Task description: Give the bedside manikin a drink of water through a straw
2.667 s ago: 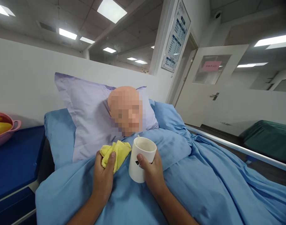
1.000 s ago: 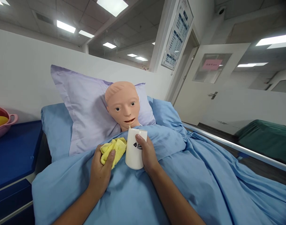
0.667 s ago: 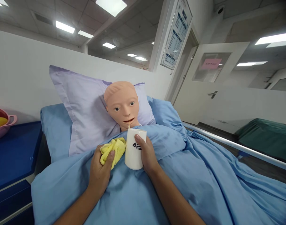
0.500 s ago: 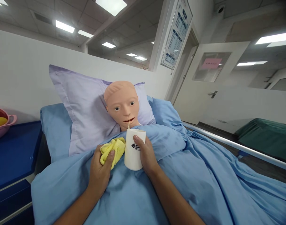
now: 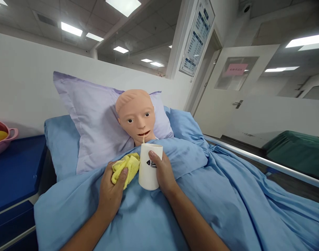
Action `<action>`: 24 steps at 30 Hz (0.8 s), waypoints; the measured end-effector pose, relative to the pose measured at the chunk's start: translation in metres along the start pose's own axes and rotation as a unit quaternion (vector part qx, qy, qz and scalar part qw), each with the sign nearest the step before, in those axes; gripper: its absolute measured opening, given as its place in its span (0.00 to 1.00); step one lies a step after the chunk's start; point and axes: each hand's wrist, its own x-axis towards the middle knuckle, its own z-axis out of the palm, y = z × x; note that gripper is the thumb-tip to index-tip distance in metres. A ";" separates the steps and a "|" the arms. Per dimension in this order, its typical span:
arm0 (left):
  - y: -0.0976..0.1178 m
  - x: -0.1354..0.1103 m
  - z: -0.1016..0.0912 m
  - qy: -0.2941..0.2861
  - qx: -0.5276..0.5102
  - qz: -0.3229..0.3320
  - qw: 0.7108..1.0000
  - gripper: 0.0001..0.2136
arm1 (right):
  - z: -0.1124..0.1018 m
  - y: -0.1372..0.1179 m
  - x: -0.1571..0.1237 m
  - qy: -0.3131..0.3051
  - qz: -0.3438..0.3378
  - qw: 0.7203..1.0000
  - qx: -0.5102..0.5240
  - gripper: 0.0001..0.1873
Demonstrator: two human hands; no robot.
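Note:
My right hand (image 5: 164, 173) is wrapped round a white cup (image 5: 147, 177) with a black fish-bone print, its thumb on the near side. A thin pale straw (image 5: 143, 138) rises from the cup to the open mouth of a manikin head (image 5: 135, 111). Just left of the cup, my left hand (image 5: 112, 190) grips a crumpled yellow cloth (image 5: 126, 169), which comes close to the cup's side. The manikin lies propped on a lilac pillow (image 5: 96, 122), its body covered by a blue quilt (image 5: 214, 209). The far fingers of both hands are hidden.
On the left, a blue bedside cabinet (image 5: 15, 174) carries a pink basin (image 5: 4, 144) with yellow items inside. A metal bed rail (image 5: 266, 167) runs along the right side. Behind the bed stands a white wall (image 5: 23, 76); a door (image 5: 232, 94) is at the back right.
Both hands, the cup, the straw and the cloth keep the same positions. Only the camera view has shifted very slightly.

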 end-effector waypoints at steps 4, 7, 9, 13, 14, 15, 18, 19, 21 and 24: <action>0.001 0.000 0.000 0.000 0.003 0.000 1.000 0.19 | -0.001 0.001 -0.001 -0.005 0.001 1.000 0.002 0.25; 0.001 0.000 0.000 0.003 -0.001 0.000 1.000 0.19 | -0.001 0.001 0.000 -0.007 0.001 1.000 0.003 0.24; 0.000 0.000 0.000 0.007 0.000 0.000 1.000 0.19 | -0.001 0.002 0.000 -0.007 0.001 1.000 0.001 0.24; -0.001 0.000 0.000 0.007 0.004 -0.003 1.000 0.19 | -0.001 0.001 0.000 -0.004 0.001 1.000 -0.002 0.25; -0.001 0.000 0.000 0.004 0.002 -0.004 1.000 0.19 | -0.001 0.001 0.000 -0.005 0.000 1.000 -0.001 0.25; -0.001 0.000 0.000 0.003 0.000 -0.005 1.000 0.19 | -0.001 0.001 0.000 -0.006 0.000 1.000 -0.001 0.25; 0.000 0.000 0.000 0.003 0.000 -0.006 1.000 0.19 | -0.001 0.001 0.000 -0.009 -0.001 1.000 -0.003 0.24; 0.001 0.000 0.000 0.003 0.001 -0.005 1.000 0.19 | -0.001 0.001 0.000 -0.007 -0.002 1.000 -0.005 0.24; 0.002 0.000 0.000 0.008 0.003 -0.002 1.000 0.19 | -0.001 0.001 0.000 -0.003 -0.003 1.000 -0.009 0.24; 0.002 0.001 0.000 0.011 0.004 0.000 1.000 0.20 | -0.001 0.000 0.000 -0.003 -0.005 1.000 -0.006 0.25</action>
